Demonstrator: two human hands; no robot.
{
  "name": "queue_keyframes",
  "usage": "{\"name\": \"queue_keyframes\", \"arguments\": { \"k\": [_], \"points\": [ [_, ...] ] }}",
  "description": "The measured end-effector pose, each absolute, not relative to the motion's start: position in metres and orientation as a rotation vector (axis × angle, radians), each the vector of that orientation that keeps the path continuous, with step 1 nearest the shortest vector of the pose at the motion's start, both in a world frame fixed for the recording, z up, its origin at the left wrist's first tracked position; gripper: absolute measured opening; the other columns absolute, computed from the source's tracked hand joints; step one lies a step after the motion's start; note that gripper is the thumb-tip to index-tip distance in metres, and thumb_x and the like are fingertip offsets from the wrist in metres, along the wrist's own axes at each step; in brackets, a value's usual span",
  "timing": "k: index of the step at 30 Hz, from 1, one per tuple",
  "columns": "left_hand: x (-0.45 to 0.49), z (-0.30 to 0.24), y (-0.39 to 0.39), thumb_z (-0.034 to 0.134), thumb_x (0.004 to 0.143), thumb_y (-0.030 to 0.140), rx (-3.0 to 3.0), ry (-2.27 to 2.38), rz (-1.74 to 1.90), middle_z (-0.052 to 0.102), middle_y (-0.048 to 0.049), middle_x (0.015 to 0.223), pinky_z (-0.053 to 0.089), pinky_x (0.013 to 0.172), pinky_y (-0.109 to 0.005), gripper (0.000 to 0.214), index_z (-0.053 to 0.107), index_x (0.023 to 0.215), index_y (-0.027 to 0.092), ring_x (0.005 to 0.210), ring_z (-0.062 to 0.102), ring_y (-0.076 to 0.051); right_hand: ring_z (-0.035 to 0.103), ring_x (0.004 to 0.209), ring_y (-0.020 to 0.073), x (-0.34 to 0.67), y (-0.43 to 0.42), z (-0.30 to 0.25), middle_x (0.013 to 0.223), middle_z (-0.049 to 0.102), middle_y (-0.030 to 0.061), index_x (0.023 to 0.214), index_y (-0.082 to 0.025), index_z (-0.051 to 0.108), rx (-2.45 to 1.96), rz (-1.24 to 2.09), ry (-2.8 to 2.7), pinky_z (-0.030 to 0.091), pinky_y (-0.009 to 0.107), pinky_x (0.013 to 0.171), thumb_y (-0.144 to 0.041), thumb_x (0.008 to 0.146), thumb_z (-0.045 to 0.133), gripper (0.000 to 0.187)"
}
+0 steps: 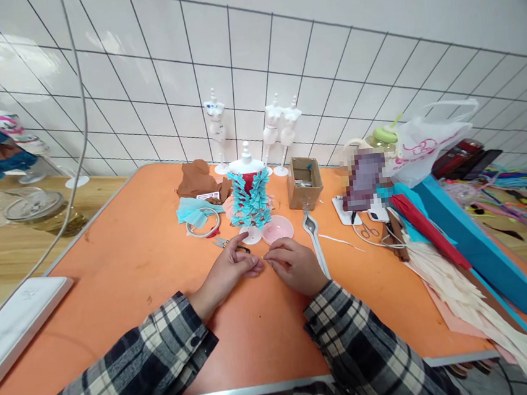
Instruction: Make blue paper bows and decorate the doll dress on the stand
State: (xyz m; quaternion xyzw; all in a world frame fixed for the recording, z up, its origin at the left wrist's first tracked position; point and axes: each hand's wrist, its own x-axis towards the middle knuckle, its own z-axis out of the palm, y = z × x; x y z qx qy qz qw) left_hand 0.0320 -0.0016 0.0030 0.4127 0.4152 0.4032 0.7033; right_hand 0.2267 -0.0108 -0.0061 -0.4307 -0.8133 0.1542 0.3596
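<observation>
At centre, left hand [226, 272] and right hand [301, 269] nearly meet; whether fingers [284, 254] grasp anything I cannot tell. Counter [261, 340] stretches to the bottom metal edge [256, 390].

Dress form [249, 186] — upright, turquoise ruffles [258, 213] over red — stands nearer the bench [124, 254]'s far edge; shallow pink dish [278, 226] just beside it.
</observation>
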Motion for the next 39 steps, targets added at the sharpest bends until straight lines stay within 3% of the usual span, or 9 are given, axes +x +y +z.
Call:
{"name": "queue_keyframes", "arguments": {
  "k": [7, 18, 33, 36, 39],
  "points": [
    [0.0320, 0.0018, -0.0027, 0.080, 0.069, 0.022, 0.813, 0.861, 0.891, 0.074, -0.0045, 0.083, 0.055, 0.083, -0.034, 0.089, 0.029, 0.142, 0.017, 0.081, 0.073, -0.019, 0.063, 0.085, 0.0146, 0.2269, -0.0112, -0.0070, 0.103, 0.066, 0.0060, 0.100, -0.024, 0.073, -1.088, 0.376, -2.126, 0.051, 0.026, 0.078, -0.021, 0.088, 0.056, 0.021],
    [0.0306, 0.0029, -0.0009, 0.080, 0.070, 0.021, 0.847, 0.848, 0.951, 0.074, -0.0024, 0.079, 0.054, 0.083, -0.030, 0.093, 0.026, 0.146, 0.018, 0.080, 0.072, -0.017, 0.064, 0.087, 0.0140, 0.2317, -0.0109, -0.0086, 0.108, 0.068, 0.0046, 0.117, -0.030, 0.068, -1.072, 0.327, -2.234, 0.049, 0.026, 0.079, -0.019, 0.091, 0.053, 0.032],
    [0.0309, 0.0071, 0.0011, 0.072, 0.073, 0.009, 0.604, 0.840, 1.041, 0.073, 0.0005, 0.076, 0.056, 0.079, -0.024, 0.077, 0.035, 0.140, 0.020, 0.076, 0.071, -0.012, 0.061, 0.102, 0.0176, 0.2264, -0.0126, -0.0033, 0.115, 0.066, 0.0056, 0.134, -0.026, 0.054, -1.070, 0.473, -2.221, 0.049, 0.029, 0.087, -0.022, 0.092, 0.049, 0.043],
    [0.0304, 0.0063, 0.0023, 0.074, 0.073, 0.014, 0.664, 0.866, 1.068, 0.074, -0.0023, 0.082, 0.055, 0.083, -0.027, 0.075, 0.036, 0.138, 0.019, 0.079, 0.071, -0.013, 0.062, 0.086, 0.0154, 0.2257, -0.0111, -0.0055, 0.116, 0.065, 0.0063, 0.132, -0.025, 0.057, -1.090, 0.647, -2.062, 0.050, 0.028, 0.077, -0.025, 0.090, 0.051, 0.042],
    [0.0318, 0.0004, 0.0039, 0.077, 0.071, 0.019, 0.877, 0.946, 1.123, 0.073, -0.0035, 0.087, 0.052, 0.087, -0.031, 0.085, 0.029, 0.141, 0.019, 0.084, 0.070, -0.015, 0.050, 0.058, 0.0099, 0.2240, -0.0085, -0.0093, 0.094, 0.066, 0.0050, 0.120, -0.021, 0.065, -1.193, 1.008, -1.737, 0.045, 0.025, 0.056, -0.030, 0.086, 0.056, 0.036]
  ]
}}
